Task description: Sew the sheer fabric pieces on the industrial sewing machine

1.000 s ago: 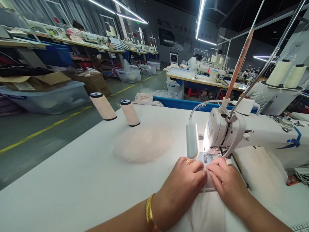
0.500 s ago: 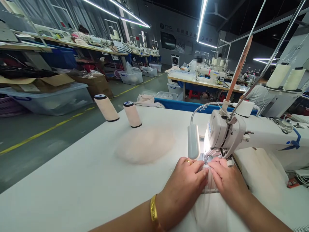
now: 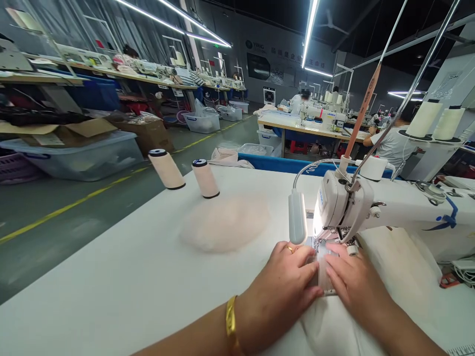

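My left hand point(image 3: 284, 284), with a ring and a gold bangle, is closed on the near edge of a thin white fabric point(image 3: 328, 321), just left of the sewing machine's needle area. My right hand point(image 3: 354, 277) lies on the right side of that fabric with its fingers stretched out and slightly apart. Between the hands, a strip of fabric runs over the metal plate towards the presser foot point(image 3: 316, 243). The white sewing machine point(image 3: 341, 207) stands over my fingertips, its lamp lighting the stitching spot. The fingertips of my left hand are partly hidden.
Two pale thread cones point(image 3: 166, 169) stand at the table's far left edge. A sheer peach fabric piece point(image 3: 226, 222) lies on the white table point(image 3: 122, 282). More pale fabric point(image 3: 401, 267) sits under the machine arm. A grey lamp point(image 3: 297, 217) hangs beside the needle.
My right fingers have shifted slightly right and spread, widening the gap between my hands. My left thumb sits lower, and the fabric in front of the plate has bunched differently.
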Motion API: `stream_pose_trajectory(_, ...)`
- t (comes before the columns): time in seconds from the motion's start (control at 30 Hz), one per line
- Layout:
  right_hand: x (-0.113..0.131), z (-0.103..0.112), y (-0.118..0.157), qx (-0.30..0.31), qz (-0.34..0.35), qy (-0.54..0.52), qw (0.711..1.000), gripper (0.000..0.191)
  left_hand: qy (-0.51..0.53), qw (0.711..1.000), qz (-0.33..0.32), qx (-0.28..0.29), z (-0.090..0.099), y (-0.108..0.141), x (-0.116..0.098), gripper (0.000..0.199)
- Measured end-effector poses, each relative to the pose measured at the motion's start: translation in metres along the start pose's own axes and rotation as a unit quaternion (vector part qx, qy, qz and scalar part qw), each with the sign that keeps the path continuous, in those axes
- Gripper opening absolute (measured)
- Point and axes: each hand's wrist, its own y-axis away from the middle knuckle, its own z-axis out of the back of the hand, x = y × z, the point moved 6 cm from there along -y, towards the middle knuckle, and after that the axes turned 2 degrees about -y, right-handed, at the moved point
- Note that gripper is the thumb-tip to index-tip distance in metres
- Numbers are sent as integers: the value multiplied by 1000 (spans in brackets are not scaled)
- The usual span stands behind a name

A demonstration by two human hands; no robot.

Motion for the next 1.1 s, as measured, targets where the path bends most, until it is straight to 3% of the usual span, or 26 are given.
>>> stream_pose_trajectory(0.07, 8, 11, 3, 49, 16, -67, 996, 14, 39, 998, -39, 29, 10, 3, -2, 23)
stream_pose_trajectory(0.13, 14, 16, 5, 124, 6, -130, 984, 40, 56, 994, -73, 57, 15, 7, -2, 33)
stream_pose_trajectory(0.17, 15, 18, 6, 151, -1, -147, 978, 46, 53, 993, -84, 63, 15, 8, -1, 32)
stream_pose_trajectory(0.23, 15, 18, 6, 172, -6, -155, 973, 29, 41, 993, -96, 55, 11, 8, 2, 16)
stream_pose_trajectory(0.3, 13, 17, 4, 157, -4, -158, 975, 5, 38, 995, -86, 21, 3, 5, 5, 18)
stream_pose_trajectory(0.43, 4, 15, -1, 72, -35, -205, 976, 18, 105, 993, -4, -53, -6, -7, 12, 21)
stream_pose_trajectory(0.6, -5, 17, -3, -26, -123, -231, 965, 23, 148, 985, 71, -54, -15, -20, 19, 13)
stream_pose_trajectory(0.9, -12, 13, -6, -42, -214, -317, 923, 36, 132, 986, 47, -87, -22, -27, 26, 12)
stream_pose_trajectory(1.1, -11, 14, -5, -49, -177, -271, 945, 36, 136, 985, 17, -108, -16, -26, 23, 21)
